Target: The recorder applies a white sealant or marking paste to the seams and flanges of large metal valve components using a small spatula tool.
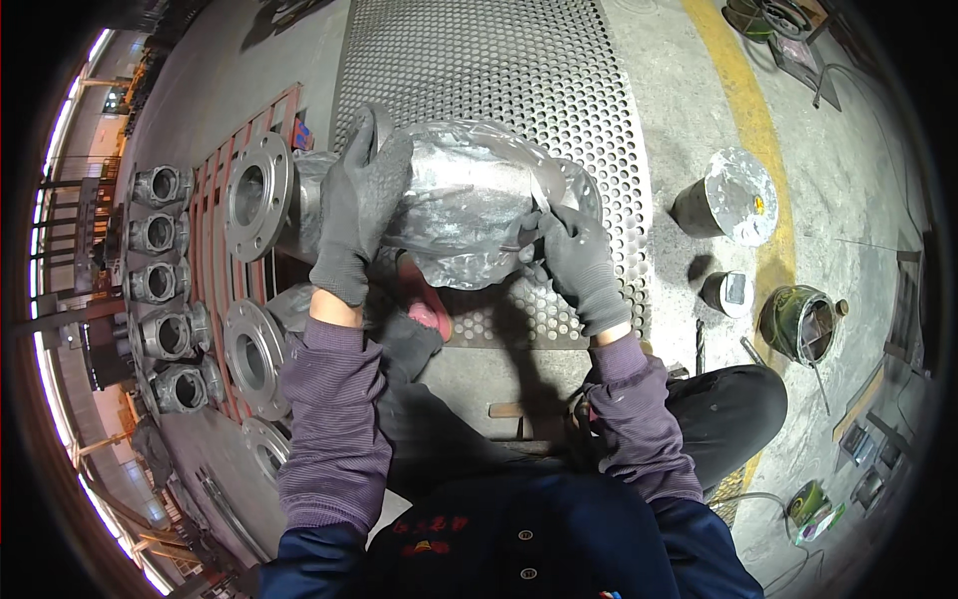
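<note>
A fat metal cylinder wrapped in clear, wrinkled plastic film [454, 205] lies crosswise in front of me on a perforated metal plate. My left hand [364, 195], in a dark grey work glove, lies against its left part with the fingers stretched out. Gathered film bunches up at the right end. There my right hand [569, 250], gloved the same way, pinches a fold of the film between thumb and fingers. A flanged metal pipe piece [261, 197] stands just left of my left hand.
More flanged pieces [254, 359] line a red slatted rack [215, 185] on the left, with several film-wrapped fittings [172, 331] beyond. On the right floor stand a pale-topped can [740, 197], a small white container [735, 292] and a green bucket [801, 325]. The perforated plate [479, 50] stretches ahead.
</note>
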